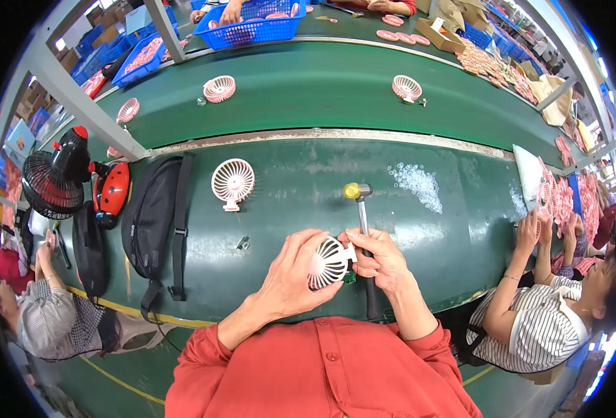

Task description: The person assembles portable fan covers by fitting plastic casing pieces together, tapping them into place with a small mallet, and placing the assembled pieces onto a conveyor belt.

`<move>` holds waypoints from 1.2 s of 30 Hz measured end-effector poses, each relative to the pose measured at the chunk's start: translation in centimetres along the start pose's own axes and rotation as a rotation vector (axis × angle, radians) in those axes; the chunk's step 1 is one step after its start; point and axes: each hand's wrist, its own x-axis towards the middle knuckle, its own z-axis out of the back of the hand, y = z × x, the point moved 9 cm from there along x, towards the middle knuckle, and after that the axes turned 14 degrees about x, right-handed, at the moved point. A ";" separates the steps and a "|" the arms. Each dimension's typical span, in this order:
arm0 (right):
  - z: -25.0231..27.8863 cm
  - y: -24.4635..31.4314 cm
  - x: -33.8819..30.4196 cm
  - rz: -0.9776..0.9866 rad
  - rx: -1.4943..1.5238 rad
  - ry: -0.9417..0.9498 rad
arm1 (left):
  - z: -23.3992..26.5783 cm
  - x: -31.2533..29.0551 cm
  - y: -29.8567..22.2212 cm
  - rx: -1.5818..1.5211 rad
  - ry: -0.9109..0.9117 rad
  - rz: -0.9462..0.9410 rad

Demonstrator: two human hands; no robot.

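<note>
**Holds a white fan head [327, 265] between both hands, over the near side of a green desk [301, 188]**

Wears a red shirt [322, 373] close to the desk's near edge. Cups the fan head in the left hand [287, 274], with fingers curved around the left side of the grille. Pinches the short neck on the fan head's right side between thumb and forefinger of the right hand [383, 259], with the other fingers curled in. Sets the fan head directly between the two hands, touching the fingers of both. Shows a small green piece [349, 278] just below the neck, partly hidden.

Has a hammer [363, 216] beside and partly under the right hand, with handle toward the body and yellow-tipped head pointing away. Leaves any contact between hand and handle impossible to tell.

Farther out on the desk, shows a small loose part [243, 242] and a black bag [151, 223] to the left, then another fan head [232, 181], with a scatter of clear rings [419, 185] to the right.

Past the desk, includes a green conveyor belt [308, 94] bearing pinkish fan heads [219, 88], then a blue basket [259, 35] with a co-worker's hand [231, 12] at the rim.
</note>
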 end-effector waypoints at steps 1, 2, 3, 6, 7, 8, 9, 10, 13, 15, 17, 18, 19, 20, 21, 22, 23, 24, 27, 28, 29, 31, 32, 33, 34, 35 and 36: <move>0.0 -0.1 0.1 0.000 -0.012 -0.002 | 0.0 0.0 0.1 -0.009 0.002 0.001; 0.0 -0.2 0.1 0.001 -0.024 -0.005 | 0.1 0.0 0.2 -0.010 -0.001 0.004; -0.1 -0.3 0.1 -0.001 -0.026 -0.005 | 0.1 0.0 0.3 -0.018 -0.002 -0.002; -0.1 -0.4 0.1 0.002 -0.003 0.002 | 0.0 -0.1 0.5 -0.042 -0.001 0.004; -0.2 -0.4 0.1 0.008 0.008 0.015 | -0.1 -0.2 0.6 -0.057 0.000 0.015; -0.3 -0.3 0.1 0.015 0.020 0.029 | -0.1 -0.2 0.6 -0.057 0.000 0.016; -0.1 -0.3 0.1 0.014 0.020 0.028 | -0.2 -0.2 0.7 -0.058 -0.004 0.017; -0.2 -0.3 0.1 0.016 0.044 0.056 | -0.2 -0.2 0.7 -0.058 -0.007 0.017; -0.1 -0.1 0.1 0.030 0.059 0.060 | -0.4 -0.3 0.8 -0.044 0.000 0.017; 0.1 0.0 0.0 0.044 0.051 0.036 | -0.5 -0.3 0.6 -0.046 0.008 0.019; 0.2 0.0 -0.1 0.044 0.028 0.018 | -0.5 -0.2 0.4 -0.047 0.016 0.020; 0.2 0.0 -0.2 0.044 0.031 0.017 | -0.5 -0.1 0.3 -0.049 0.017 0.020; 0.2 -0.1 -0.2 0.041 0.036 0.018 | -0.5 -0.1 0.3 -0.049 0.017 0.020; 0.2 -0.1 -0.2 0.037 0.040 0.020 | -0.6 0.0 0.3 -0.049 0.019 0.019; 0.2 -0.1 -0.3 0.037 0.042 0.019 | -0.6 0.0 0.3 -0.049 0.019 0.018; 0.2 -0.1 -0.3 0.039 0.045 0.024 | -0.7 0.0 0.3 -0.049 0.019 0.018; 0.2 -0.1 -0.3 0.040 0.047 0.028 | -0.7 0.0 0.3 -0.049 0.020 0.018; 0.2 -0.1 -0.4 0.040 0.049 0.027 | -0.8 0.0 0.4 -0.055 0.021 0.022; 0.1 0.1 -0.5 0.057 0.053 0.042 | -1.0 0.0 0.7 -0.075 0.029 0.032; 0.1 0.1 -0.5 0.059 0.045 0.053 | -1.1 -0.1 0.8 -0.090 0.035 0.037; 0.1 0.1 -0.4 0.061 0.038 0.064 | -1.1 -0.1 0.9 -0.091 0.035 0.037; 0.2 0.0 -0.4 0.061 0.033 0.058 | -1.2 -0.1 0.9 -0.105 0.039 0.035; 0.3 0.0 -0.3 0.061 0.028 0.054 | -1.2 -0.1 0.9 -0.106 0.040 0.036; 0.2 0.0 -0.3 0.060 0.028 0.052 | -1.1 -0.1 0.8 -0.081 0.037 0.030; 0.1 0.0 -0.4 0.058 0.009 0.034 | -0.9 -0.1 0.7 -0.054 0.032 0.022; 0.2 -0.1 -0.4 0.057 -0.011 0.015 | -0.9 -0.1 0.6 -0.053 0.031 0.022; 0.2 -0.1 -0.4 0.057 -0.011 0.016 | -0.8 -0.1 0.6 -0.055 0.029 0.015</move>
